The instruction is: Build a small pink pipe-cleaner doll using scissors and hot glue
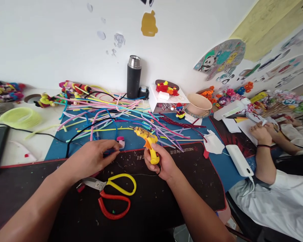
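Observation:
My right hand (pixel 161 163) grips the handle of a yellow and orange glue gun (pixel 147 138), its nozzle pointing left toward a small pink and white craft piece (pixel 121 142). My left hand (pixel 94 157) pinches that piece at its fingertips, just above the black desk mat (pixel 151 198). Below my left hand lie scissors (pixel 113 193) with one yellow and one red handle loop. A thin black cord runs from the glue gun under my right wrist.
Several coloured pipe cleaners (pixel 108 114) spread over the blue mat (pixel 131 134). A black flask (pixel 133 77), a white box of craft figures (pixel 166 97) and a bowl (pixel 199 104) stand behind. Another person's hands (pixel 261 132) work at the right, near a white power bank (pixel 239 159).

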Available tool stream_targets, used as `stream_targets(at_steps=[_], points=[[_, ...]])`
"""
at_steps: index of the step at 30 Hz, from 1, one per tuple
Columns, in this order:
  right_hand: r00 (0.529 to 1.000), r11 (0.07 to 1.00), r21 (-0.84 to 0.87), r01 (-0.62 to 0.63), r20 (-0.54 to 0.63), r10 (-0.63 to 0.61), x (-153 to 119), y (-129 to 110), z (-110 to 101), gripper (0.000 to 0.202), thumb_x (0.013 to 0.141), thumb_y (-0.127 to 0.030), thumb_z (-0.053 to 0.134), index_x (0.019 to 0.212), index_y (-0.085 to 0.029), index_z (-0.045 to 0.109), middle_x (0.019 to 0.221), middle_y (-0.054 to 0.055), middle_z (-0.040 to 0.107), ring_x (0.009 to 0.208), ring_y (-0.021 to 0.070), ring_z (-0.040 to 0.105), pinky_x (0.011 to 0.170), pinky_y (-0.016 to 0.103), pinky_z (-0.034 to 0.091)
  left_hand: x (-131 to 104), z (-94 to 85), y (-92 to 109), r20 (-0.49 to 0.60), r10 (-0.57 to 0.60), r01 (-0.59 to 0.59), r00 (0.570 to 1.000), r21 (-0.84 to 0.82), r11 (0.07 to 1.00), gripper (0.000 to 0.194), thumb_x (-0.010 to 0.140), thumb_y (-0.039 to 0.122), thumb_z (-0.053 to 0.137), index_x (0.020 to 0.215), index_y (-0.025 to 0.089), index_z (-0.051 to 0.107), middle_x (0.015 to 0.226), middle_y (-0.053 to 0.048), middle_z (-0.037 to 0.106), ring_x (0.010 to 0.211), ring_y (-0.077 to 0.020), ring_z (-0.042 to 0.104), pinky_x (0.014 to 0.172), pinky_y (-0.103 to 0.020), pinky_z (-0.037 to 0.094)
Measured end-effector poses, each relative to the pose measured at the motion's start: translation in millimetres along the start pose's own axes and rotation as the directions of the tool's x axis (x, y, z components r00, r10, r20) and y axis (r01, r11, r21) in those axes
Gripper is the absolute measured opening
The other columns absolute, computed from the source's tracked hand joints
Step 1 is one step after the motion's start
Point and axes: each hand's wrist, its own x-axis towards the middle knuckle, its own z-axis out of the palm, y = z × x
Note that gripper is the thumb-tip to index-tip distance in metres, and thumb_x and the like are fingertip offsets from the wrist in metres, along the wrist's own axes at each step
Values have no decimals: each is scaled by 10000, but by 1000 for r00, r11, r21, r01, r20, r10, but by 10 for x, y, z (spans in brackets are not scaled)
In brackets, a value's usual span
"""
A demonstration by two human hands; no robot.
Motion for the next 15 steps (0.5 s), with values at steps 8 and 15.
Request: stream_targets(at_steps=[8, 15], points=[[998, 998, -22, 65, 8, -65, 12, -45, 3, 423, 916, -566, 805, 877, -192, 610, 630, -37, 624, 391, 95, 527, 356, 199, 296, -30, -48, 30, 98, -62, 63, 993, -7, 998, 315, 1051, 500, 548, 1119, 298, 781, 1202, -65, 873, 977, -299, 843, 827, -345, 614], [998, 999, -39, 9, -55, -11, 1, -2, 20, 390, 884, -535, 796, 897, -183, 626, 669, -2, 681, 436, 127, 617, 351, 198, 328, -55, -85, 85, 32, -41, 42, 999, -46, 998, 234, 1017, 481, 593, 884, 326, 708, 1052, -25, 886, 829, -283, 839, 685, -316, 596]])
